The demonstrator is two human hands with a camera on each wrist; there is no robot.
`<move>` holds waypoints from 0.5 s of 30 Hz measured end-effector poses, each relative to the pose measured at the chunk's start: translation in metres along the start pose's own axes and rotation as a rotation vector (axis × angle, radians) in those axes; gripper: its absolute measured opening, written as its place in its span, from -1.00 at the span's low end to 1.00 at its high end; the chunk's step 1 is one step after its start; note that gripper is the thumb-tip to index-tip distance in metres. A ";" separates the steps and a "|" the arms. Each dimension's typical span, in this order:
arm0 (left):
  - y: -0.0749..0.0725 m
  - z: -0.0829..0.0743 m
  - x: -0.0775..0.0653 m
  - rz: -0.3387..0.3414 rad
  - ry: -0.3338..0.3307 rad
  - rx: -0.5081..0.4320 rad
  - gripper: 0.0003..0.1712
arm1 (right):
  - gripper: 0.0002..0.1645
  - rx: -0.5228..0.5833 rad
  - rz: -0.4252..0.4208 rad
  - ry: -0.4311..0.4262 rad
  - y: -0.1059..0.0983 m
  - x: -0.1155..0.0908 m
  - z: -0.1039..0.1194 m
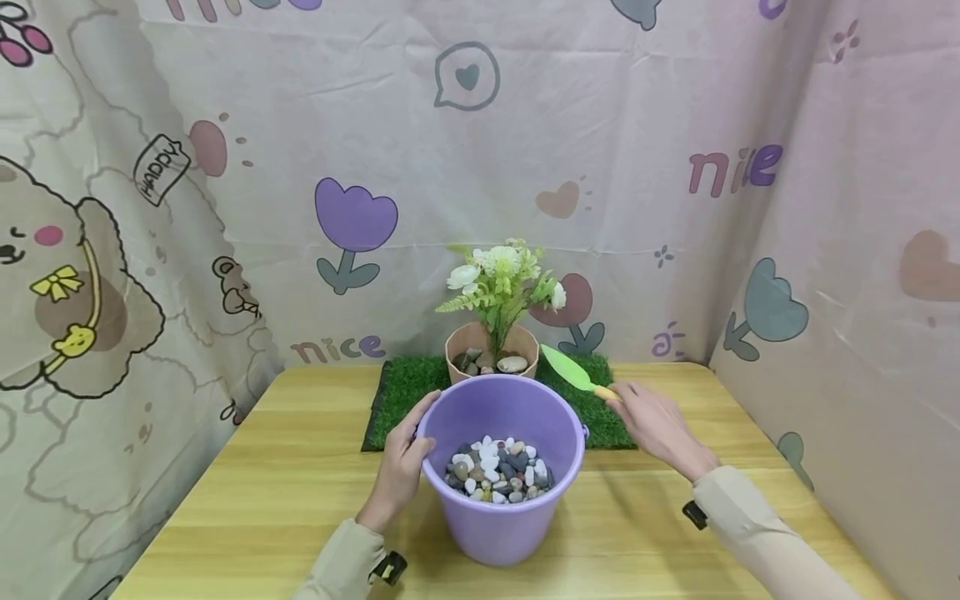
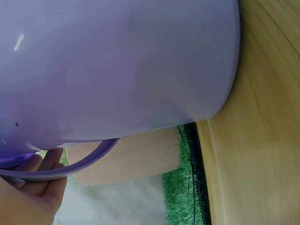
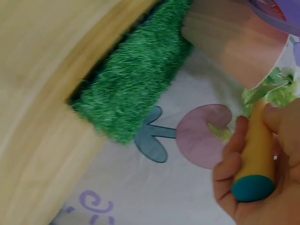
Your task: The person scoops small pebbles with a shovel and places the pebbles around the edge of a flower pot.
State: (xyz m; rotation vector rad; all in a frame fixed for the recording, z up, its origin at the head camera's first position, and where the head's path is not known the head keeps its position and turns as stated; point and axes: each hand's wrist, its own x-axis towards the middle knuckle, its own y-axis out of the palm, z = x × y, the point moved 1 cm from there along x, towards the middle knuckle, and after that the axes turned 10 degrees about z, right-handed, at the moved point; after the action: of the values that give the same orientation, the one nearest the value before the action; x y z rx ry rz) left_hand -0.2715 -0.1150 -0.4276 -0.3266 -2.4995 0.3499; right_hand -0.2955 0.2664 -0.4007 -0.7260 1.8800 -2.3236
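My left hand [image 1: 400, 471] grips the rim of a purple bucket [image 1: 501, 533] at its left side. In the left wrist view, the fingers [image 2: 52, 187] curl around the bucket's lip and handle. Grey, white and brown pebbles [image 1: 498, 475] cover the bucket's bottom. My right hand [image 1: 662, 427] holds a small garden trowel [image 1: 567, 370] by its yellow handle [image 3: 257, 150], which ends in teal. Its green blade points up and left, beside a pinkish flowerpot [image 1: 454, 357], and no pebble shows on it. White flowers with green leaves [image 1: 501, 279] stand in the pot among larger stones [image 1: 512, 364].
Under the flowerpot lies a green artificial grass mat [image 1: 397, 390], partly hidden behind the bucket. Everything stands on a light wooden table [image 1: 247, 492]. Printed cloth [image 1: 480, 150] hangs behind the table and along both sides.
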 end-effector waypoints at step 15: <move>0.001 0.002 0.001 -0.013 0.003 0.011 -0.27 | -0.82 0.197 0.251 0.220 0.019 -0.032 -0.032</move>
State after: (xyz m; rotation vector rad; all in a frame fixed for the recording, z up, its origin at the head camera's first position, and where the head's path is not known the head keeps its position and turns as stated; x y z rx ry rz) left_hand -0.2734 -0.1144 -0.4293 -0.3066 -2.4943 0.3578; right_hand -0.2847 0.3013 -0.4327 -0.2071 1.6676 -2.4561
